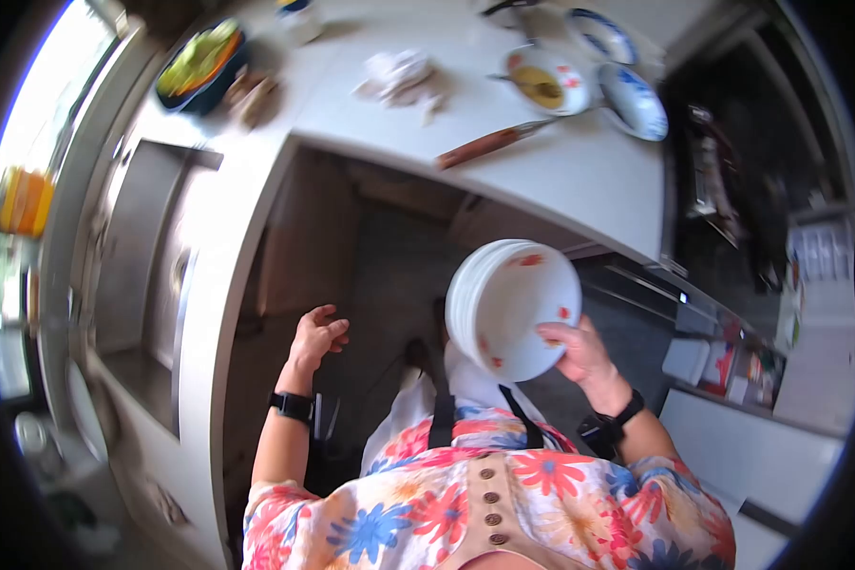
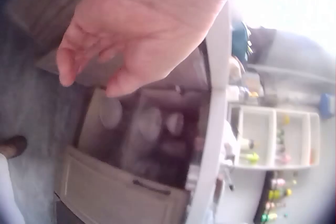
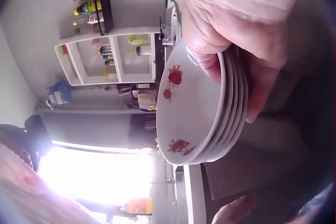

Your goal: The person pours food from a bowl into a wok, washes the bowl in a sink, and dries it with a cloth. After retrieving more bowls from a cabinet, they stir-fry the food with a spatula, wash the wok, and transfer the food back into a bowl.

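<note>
A stack of several white bowls with red flower prints (image 1: 527, 309) is gripped by the right hand (image 1: 579, 356), tilted on its side in front of the body. In the right wrist view the right hand (image 3: 239, 29) pinches the rims of the stack (image 3: 191, 108), thumb inside and fingers behind. The left hand (image 1: 319, 337) hangs in the air to the left of the bowls, holding nothing, its fingers loosely bent. The left wrist view shows the left hand (image 2: 139, 37) above an opened cabinet (image 2: 126, 182) with pale dishes (image 2: 149, 123) inside.
On the white counter (image 1: 370, 128) lie a wooden-handled utensil (image 1: 489, 146), a crumpled white cloth (image 1: 396, 74), a bowl with yellowish contents (image 1: 541, 87) and blue-patterned dishes (image 1: 634, 102). A dark bowl of vegetables (image 1: 199, 68) stands near the sink (image 1: 138, 256) on the left.
</note>
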Demonstrator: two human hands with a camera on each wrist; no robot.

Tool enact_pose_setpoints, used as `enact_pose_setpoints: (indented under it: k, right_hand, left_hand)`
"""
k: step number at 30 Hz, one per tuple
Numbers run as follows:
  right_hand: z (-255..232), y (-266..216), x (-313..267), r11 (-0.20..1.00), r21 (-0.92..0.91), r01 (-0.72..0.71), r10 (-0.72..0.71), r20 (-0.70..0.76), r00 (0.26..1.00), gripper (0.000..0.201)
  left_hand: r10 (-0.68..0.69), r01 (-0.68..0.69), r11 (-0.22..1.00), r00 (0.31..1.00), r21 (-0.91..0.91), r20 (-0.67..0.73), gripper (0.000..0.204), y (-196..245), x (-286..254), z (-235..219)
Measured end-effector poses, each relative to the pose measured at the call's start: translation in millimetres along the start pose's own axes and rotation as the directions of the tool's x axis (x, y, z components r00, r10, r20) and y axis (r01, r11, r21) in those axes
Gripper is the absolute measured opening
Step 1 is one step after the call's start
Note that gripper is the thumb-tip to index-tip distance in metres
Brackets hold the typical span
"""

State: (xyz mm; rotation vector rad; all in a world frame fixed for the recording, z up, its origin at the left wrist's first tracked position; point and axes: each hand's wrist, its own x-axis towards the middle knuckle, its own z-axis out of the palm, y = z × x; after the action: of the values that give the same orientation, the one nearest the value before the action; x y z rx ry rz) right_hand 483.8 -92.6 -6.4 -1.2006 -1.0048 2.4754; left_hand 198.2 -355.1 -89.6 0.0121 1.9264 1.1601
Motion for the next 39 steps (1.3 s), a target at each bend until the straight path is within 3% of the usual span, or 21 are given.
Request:
enact_pose_setpoints:
  k: [1,3,4,5,8,10,12,13,15,16,17,18,21,23,27,29,31,34,35,39]
  right_hand:
    - [4,2,-8,1.0,0.011,-0.01,0.01,-0.015,1.0,0.035]
    - [9,8,-22,0.999,-0.018,-0.037,0.037,-0.002,0.999,0.037]
    - [9,10,-27,0.999,-0.029,-0.017,0.016,-0.024,1.0,0.04]
    - [8,13,-31,0.999,-0.044,-0.028,0.027,-0.013,1.0,0.04]
    - [5,27,-35,0.998,-0.057,-0.039,0.038,-0.022,0.999,0.041]
    - [-2,29,-42,0.996,-0.079,-0.037,0.035,-0.029,0.999,0.04]
    - [-10,28,-47,0.996,-0.08,-0.043,0.042,-0.024,0.999,0.039]
    - [-15,26,-49,0.996,-0.076,-0.055,0.054,-0.021,0.998,0.038]
    - [-22,24,-47,0.997,-0.069,-0.045,0.043,-0.03,0.999,0.037]
    - [-30,21,-49,0.996,-0.079,-0.048,0.047,-0.026,0.999,0.037]
    - [-40,18,-51,0.995,-0.09,-0.052,0.05,-0.024,0.998,0.037]
    - [-49,13,-54,0.995,-0.088,-0.052,0.05,-0.029,0.998,0.037]
    - [-77,7,-57,0.996,-0.09,-0.023,0.019,-0.042,0.999,0.036]
    - [-105,-3,-67,0.994,-0.109,-0.02,0.014,-0.054,0.998,0.037]
    - [-150,-16,-85,0.992,-0.129,0.014,-0.026,-0.088,0.996,0.037]
    - [-169,-19,-93,0.988,-0.151,0.012,-0.031,-0.124,0.992,0.037]
    - [-184,-21,-101,0.989,-0.15,0.017,-0.036,-0.122,0.992,0.039]
    - [-199,-15,-107,0.993,-0.12,0.016,-0.029,-0.112,0.993,0.041]
    - [-203,-12,-111,0.994,-0.106,0.008,-0.02,-0.111,0.994,0.041]
    - [-200,7,-130,0.993,-0.113,0.031,-0.042,-0.097,0.994,0.034]
  left_hand:
    - [-0.125,0.125,0.992,0.983,-0.012,-0.132,0.044,-26,-11,-15]
    - [-0.121,0.121,0.992,0.955,-0.016,-0.269,0.058,-58,-7,-51]
    - [-0.112,0.1,0.993,0.962,-0.06,-0.249,0.062,-48,-8,-61]
    - [0.057,-0.086,0.995,0.891,-0.044,-0.451,0.057,-44,-14,-53]
    - [0.145,-0.161,0.987,0.871,0.006,-0.469,0.05,-59,45,-71]
    - [0.173,-0.175,0.984,0.873,0.037,-0.457,0.048,-62,48,-62]
    - [0.186,-0.151,0.981,0.912,0.123,-0.365,0.046,-55,40,-53]
    - [0.313,-0.262,0.947,0.879,0.185,-0.359,0.042,-46,25,-32]
    - [0.499,-0.354,0.833,0.812,0.425,-0.302,0.041,-62,38,0]
    - [0.435,-0.327,0.867,0.865,0.376,-0.25,0.039,-53,34,23]
    - [0.468,-0.345,0.828,0.859,0.442,-0.206,0.038,-43,31,47]
    - [0.571,-0.423,0.743,0.805,0.519,-0.161,0.039,-33,33,72]
    - [0.638,-0.524,0.705,0.763,0.478,-0.104,0.053,-9,65,139]
    - [0.527,-0.467,0.782,0.849,0.413,-0.039,0.062,12,83,176]
    - [0.544,-0.473,0.786,0.835,0.399,-0.083,0.069,59,105,223]
    - [0.492,-0.469,0.857,0.868,0.214,-0.071,0.074,64,123,233]
    - [0.471,-0.454,0.876,0.878,0.16,-0.09,0.073,68,103,240]
    - [0.362,-0.353,0.932,0.919,-0.087,0.156,0.072,58,42,247]
    - [0.359,-0.344,0.933,0.891,-0.105,0.278,0.068,47,21,250]
    - [0.244,-0.235,0.968,0.822,-0.084,0.514,0.034,-5,-69,260]
